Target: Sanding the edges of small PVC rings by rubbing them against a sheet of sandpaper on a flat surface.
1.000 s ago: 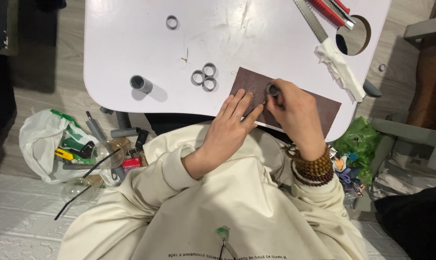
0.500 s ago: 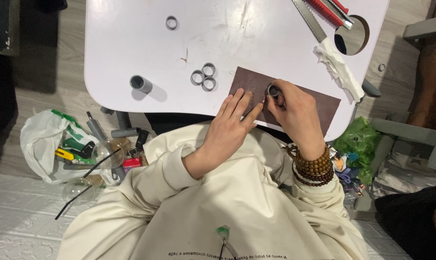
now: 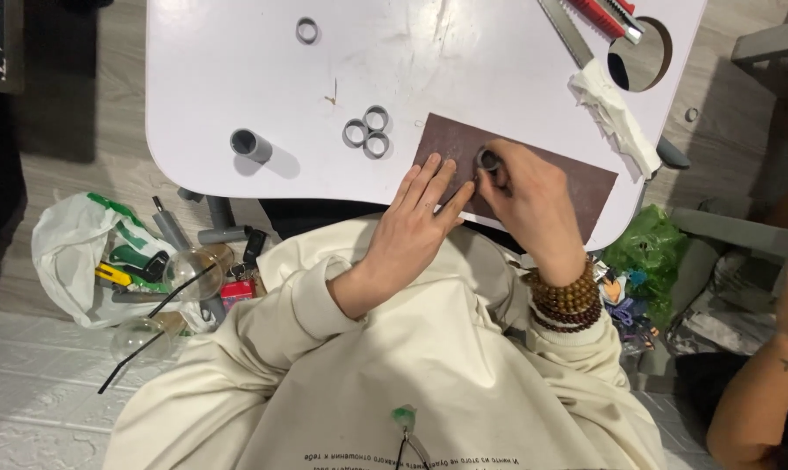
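A brown sheet of sandpaper (image 3: 576, 178) lies on the near right part of the white table (image 3: 237, 78). My left hand (image 3: 420, 218) rests flat on the sheet's near left corner, fingers spread, holding it down. My right hand (image 3: 529, 200), with bead bracelets on the wrist, grips a small grey ring (image 3: 488, 160) and presses it onto the sandpaper. Three more grey rings (image 3: 367, 135) sit clustered just left of the sheet.
A short grey tube (image 3: 249, 144) and a lone ring (image 3: 307, 30) lie further left on the table. A red-handled cutter (image 3: 604, 16), a metal ruler and crumpled tissue (image 3: 616, 113) are at the far right. A bag of tools (image 3: 107, 261) lies on the floor. Another person's arm (image 3: 768, 383) shows at the lower right.
My right hand has shifted the ring slightly left along the sandpaper; my left hand stays flat on the sheet.
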